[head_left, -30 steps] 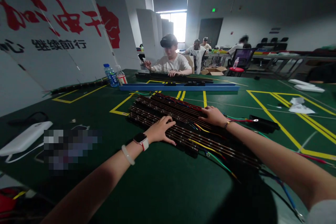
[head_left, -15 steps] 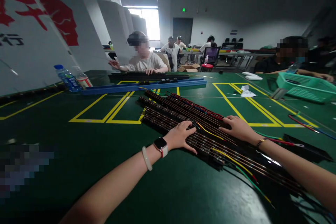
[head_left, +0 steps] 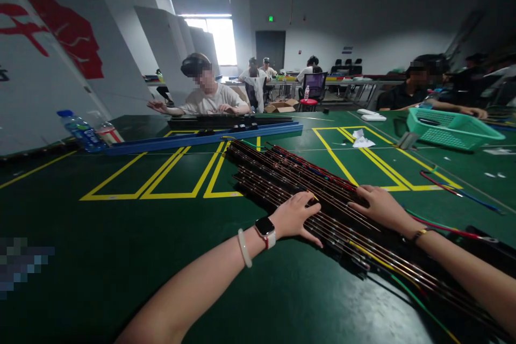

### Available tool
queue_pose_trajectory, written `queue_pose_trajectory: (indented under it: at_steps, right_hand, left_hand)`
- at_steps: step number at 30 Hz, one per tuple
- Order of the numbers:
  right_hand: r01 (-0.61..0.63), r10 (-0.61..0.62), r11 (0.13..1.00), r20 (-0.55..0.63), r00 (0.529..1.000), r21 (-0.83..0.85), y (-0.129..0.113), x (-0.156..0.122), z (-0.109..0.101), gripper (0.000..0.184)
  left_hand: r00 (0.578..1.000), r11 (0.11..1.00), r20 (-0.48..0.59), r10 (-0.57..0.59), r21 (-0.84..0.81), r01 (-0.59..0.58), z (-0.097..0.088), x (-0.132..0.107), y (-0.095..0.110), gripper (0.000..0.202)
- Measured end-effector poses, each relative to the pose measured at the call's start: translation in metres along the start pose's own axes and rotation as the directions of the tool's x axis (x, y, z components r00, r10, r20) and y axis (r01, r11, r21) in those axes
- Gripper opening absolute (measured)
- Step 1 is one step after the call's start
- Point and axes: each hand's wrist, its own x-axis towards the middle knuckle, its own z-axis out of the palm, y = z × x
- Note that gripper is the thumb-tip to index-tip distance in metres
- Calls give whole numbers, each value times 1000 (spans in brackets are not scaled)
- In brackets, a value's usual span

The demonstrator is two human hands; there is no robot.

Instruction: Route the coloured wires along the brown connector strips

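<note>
Green tbl, yellow lines, dark strips

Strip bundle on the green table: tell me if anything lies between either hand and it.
Nothing visible does. The left hand and the right hand both lie flat on the strip bundle, touching it directly.

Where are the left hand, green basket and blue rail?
left hand (head_left: 295, 217), head view, back of the hand.
green basket (head_left: 445, 138), head view, near side wall.
blue rail (head_left: 201, 138), head view, middle of its length.
</note>
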Motion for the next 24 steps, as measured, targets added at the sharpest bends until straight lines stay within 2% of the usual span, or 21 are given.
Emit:
queue_pose_trajectory:
  at_steps: [8, 15, 19, 24]
  right_hand:
    - [-7, 9, 999, 33, 999, -44, -3, 3, -7, 45]
    - [-4, 13, 997, 103, 995, -80, 2, 8, -15, 46]
    - [-67, 76, 994, 96, 992, -89, 17, 7, -11, 48]
    - [-188, 194, 979, 74, 978, -83, 49, -5, -1, 50]
  left_hand:
    - [1000, 1000, 22, -8, 13, 8, -9, -4, 0, 90]
    - [1000, 999, -25, 11, 52, -10, -15, -11, -2, 90]
    - [998, 998, -48, 36, 55, -34, -18, -16, -2, 86]
    - [998, 997, -42, 36, 65, -33, -18, -23, -2, 84]
